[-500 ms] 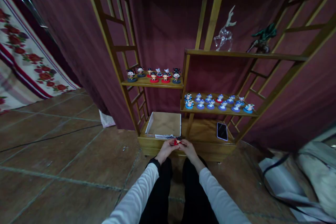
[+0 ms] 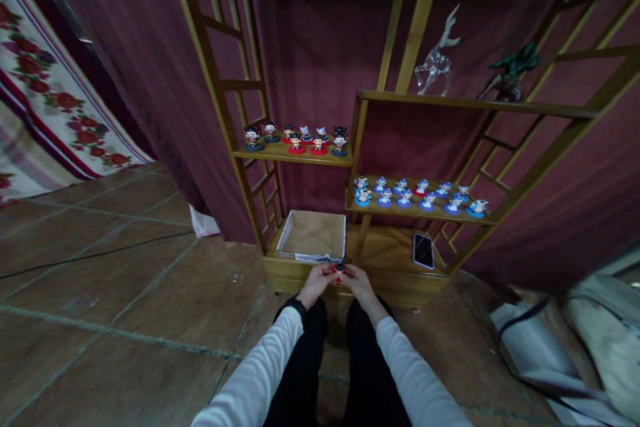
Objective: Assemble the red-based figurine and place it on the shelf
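Left hand (image 2: 318, 281), right hand (image 2: 358, 281): each closed on one side of a single red figurine (image 2: 339, 272), just in front of the box (image 2: 316, 232), where we do well to pinch lightly and evenly.

**Indoor display corner, home or shop unclear**

This is an indoor space with a corner given over to display; whether it belongs to a home, a shop or a studio cannot be told. A wooden shelf unit (image 2: 387, 247) with lattice sides stands before a dark red curtain (image 2: 120, 67). Its shelves carry rows of small figures (image 2: 295, 143), a clear deer (image 2: 434, 69) and a dark green statuette (image 2: 517, 73). The floor (image 2: 160, 293) is laid with large brown tiles, crossed by a cable (image 2: 100, 254). A flowered cloth (image 2: 86, 137) hangs at the left.
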The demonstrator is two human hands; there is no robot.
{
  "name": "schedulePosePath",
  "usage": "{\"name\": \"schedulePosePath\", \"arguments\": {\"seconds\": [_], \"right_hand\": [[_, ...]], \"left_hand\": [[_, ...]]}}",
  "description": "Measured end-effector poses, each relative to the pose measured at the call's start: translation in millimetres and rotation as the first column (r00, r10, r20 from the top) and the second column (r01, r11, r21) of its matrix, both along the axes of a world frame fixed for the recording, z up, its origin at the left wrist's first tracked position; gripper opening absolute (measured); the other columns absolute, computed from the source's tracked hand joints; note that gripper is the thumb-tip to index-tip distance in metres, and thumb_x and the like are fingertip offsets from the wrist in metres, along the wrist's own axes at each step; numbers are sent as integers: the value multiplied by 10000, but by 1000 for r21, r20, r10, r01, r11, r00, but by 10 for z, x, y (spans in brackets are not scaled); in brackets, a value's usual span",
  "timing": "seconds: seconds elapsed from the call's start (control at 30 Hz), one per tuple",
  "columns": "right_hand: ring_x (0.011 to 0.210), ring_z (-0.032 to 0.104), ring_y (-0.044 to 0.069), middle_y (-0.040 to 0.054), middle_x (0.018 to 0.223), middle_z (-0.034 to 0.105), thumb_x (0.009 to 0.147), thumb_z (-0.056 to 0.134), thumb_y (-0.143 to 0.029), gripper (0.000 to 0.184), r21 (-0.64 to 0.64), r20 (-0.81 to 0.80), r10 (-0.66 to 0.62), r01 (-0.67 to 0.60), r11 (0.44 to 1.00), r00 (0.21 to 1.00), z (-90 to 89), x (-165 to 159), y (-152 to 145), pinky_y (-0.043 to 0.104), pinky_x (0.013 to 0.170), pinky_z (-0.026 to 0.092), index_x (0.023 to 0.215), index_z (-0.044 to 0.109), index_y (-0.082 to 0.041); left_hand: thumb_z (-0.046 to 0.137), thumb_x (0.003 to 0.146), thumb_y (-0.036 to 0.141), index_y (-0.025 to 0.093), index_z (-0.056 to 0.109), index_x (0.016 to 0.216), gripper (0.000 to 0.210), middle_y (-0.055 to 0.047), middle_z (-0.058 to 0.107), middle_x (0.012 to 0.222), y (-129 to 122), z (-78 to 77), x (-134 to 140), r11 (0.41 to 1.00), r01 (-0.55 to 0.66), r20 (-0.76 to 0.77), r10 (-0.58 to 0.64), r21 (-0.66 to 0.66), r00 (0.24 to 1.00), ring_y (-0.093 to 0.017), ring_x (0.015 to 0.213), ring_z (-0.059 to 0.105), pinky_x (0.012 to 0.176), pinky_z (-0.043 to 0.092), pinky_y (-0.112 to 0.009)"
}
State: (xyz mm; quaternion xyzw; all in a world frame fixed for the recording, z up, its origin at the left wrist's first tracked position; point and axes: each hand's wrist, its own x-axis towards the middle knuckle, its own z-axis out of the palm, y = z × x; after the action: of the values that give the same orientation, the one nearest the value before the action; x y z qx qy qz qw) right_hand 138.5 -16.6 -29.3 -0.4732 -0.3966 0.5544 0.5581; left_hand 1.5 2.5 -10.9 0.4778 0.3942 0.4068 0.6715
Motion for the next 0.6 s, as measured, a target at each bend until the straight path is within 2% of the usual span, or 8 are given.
{"name": "schedulePosePath", "arguments": {"seconds": [0.13,0.23,0.33,0.4,0.5,0.6], "right_hand": [[644,639,188,9,704,687,487,776,-408,355,-44,28,9,-8,999,1000,37,-2,-11,359,672,530,727,642,-184],[645,632,187,1,689,682,498,767,-387,321,-29,76,3,-1,1000,997,41,12,-5,347,666,523,719,638,-194],[664,618,176,-15,678,670,498,757,-340,267,51,162,-40,32,998,986,24,39,8,335,702,509,693,632,-206],[690,611,167,-20,692,663,514,740,-316,229,116,195,-54,32,993,979,14,58,14,327,741,493,679,623,-208],[707,600,156,-23,717,651,543,705,-292,196,166,192,-57,25,986,980,20,76,12,310,749,476,689,602,-212],[705,590,151,-29,715,636,543,677,-243,178,179,203,-57,20,984,978,43,83,-1,298,737,471,690,580,-215]], "left_hand": [[731,621,239,103,687,913,325,-70,701,779,18,-52,23,1000,-7,-13,8,11,1000,-143,686,618,664,482,-256],[689,636,173,110,678,943,313,-68,698,781,37,-100,48,997,-59,-77,63,58,995,-152,679,618,676,493,-280],[649,639,105,136,668,987,350,-72,703,859,26,-105,49,969,-115,-189,158,219,969,-168,743,629,757,495,-309],[635,644,87,159,655,1038,401,-70,702,909,-8,-71,32,940,-108,-264,199,323,944,-181,796,635,814,484,-324],[613,674,89,199,642,1082,423,-69,696,960,-90,18,-1,901,-60,-378,240,429,894,-213,889,634,881,457,-344],[549,736,90,227,606,1140,431,-75,654,1103,-186,106,-24,830,40,-503,298,556,811,-230,1034,589,951,412,-355]]}}
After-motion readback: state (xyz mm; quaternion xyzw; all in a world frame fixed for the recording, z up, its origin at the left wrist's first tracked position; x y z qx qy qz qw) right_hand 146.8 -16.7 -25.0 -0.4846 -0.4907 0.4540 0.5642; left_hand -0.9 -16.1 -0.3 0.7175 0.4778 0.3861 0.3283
